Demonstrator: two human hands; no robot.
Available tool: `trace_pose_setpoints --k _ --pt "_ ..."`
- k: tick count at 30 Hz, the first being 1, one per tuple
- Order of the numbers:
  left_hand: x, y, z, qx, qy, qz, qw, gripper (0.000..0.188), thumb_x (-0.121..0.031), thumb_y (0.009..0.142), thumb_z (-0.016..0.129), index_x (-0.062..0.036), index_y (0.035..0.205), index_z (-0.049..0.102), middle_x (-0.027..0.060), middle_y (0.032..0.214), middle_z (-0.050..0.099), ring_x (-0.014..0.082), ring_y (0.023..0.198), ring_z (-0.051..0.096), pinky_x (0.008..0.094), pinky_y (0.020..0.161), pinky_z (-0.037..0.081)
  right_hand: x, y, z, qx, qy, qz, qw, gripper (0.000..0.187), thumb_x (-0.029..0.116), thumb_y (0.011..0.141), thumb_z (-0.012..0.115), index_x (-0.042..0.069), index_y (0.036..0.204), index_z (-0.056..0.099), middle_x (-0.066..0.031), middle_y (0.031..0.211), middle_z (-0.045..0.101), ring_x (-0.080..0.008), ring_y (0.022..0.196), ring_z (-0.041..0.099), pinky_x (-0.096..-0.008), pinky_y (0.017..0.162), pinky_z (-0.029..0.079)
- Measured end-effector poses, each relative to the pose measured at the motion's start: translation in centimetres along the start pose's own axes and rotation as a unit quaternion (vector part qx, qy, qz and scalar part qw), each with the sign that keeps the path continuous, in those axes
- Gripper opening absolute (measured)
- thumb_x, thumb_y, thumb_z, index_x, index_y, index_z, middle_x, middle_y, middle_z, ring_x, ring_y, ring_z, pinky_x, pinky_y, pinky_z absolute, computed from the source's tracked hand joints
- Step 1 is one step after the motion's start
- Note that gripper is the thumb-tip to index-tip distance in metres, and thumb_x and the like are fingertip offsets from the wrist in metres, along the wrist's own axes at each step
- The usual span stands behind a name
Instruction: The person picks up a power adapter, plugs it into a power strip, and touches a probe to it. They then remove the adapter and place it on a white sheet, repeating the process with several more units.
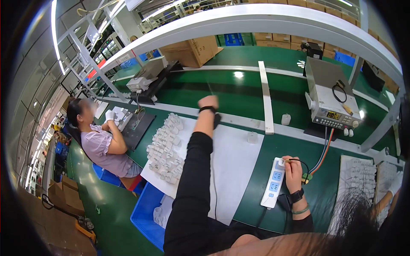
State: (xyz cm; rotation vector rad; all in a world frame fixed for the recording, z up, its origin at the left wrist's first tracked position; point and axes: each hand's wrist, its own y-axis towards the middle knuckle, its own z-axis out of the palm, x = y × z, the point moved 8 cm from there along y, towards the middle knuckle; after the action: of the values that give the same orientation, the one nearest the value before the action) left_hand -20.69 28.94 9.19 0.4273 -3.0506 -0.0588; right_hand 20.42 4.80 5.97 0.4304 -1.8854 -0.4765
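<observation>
My left arm, in a black sleeve, reaches far forward over the white sheet (232, 170). My left hand (209, 101) is above the far edge of the bench, slightly blurred, with its fingers hidden. On the right, my right hand (293, 174) is closed at the top end of a white power strip (272, 187) with blue sockets. Its fingers pinch the end of a thin black cable (304, 163) beside a small white block (279, 164) at the top socket. A green connector (306, 177) with coloured wires lies next to this hand.
Many clear-and-white small parts (164, 153) crowd the sheet's left side, above a blue bin (143, 213). Single pieces stand near a metal rail (265, 98). A grey bench instrument (331, 98) sits at the right. A co-worker (106, 141) sits at left; another gloved hand (395, 184) shows at right.
</observation>
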Motion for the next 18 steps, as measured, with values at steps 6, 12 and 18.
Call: trace_pose_setpoints --k 6,12,18 --pt "18.6 -3.8 3.8 0.006 0.202 -0.246 0.948 0.026 -0.022 0.090 0.049 -0.0193 0.098 0.073 0.0017 0.104 0.069 0.0264 0.097 0.066 0.0417 0.070 0.050 -0.6 -0.8 0.6 0.016 0.021 0.022 0.999 0.012 0.004 0.089 0.054 0.000 0.098 0.062 -0.0092 0.097 0.061 -0.0234 0.084 0.055 -0.0313 0.076 0.045" --pt "20.3 -3.7 4.2 -0.055 0.193 -0.149 0.968 0.029 -0.024 0.092 0.046 -0.0164 0.102 0.072 0.0080 0.104 0.069 0.0250 0.100 0.066 0.0459 0.076 0.048 0.0 -0.4 0.6 -0.006 0.024 -0.051 0.998 0.012 0.004 0.089 0.055 -0.002 0.097 0.061 -0.0100 0.103 0.065 -0.0253 0.089 0.057 -0.0321 0.080 0.046" --pt "9.6 -8.7 5.0 0.205 -0.346 0.001 0.916 0.029 -0.015 0.086 0.064 -0.0047 0.113 0.063 0.0102 0.109 0.064 0.0193 0.091 0.065 0.0253 0.067 0.049 -1.5 0.1 -0.4 -0.001 -0.025 -0.041 0.999 0.010 0.004 0.089 0.054 -0.003 0.091 0.060 -0.0122 0.106 0.067 -0.0262 0.094 0.057 -0.0335 0.084 0.046"
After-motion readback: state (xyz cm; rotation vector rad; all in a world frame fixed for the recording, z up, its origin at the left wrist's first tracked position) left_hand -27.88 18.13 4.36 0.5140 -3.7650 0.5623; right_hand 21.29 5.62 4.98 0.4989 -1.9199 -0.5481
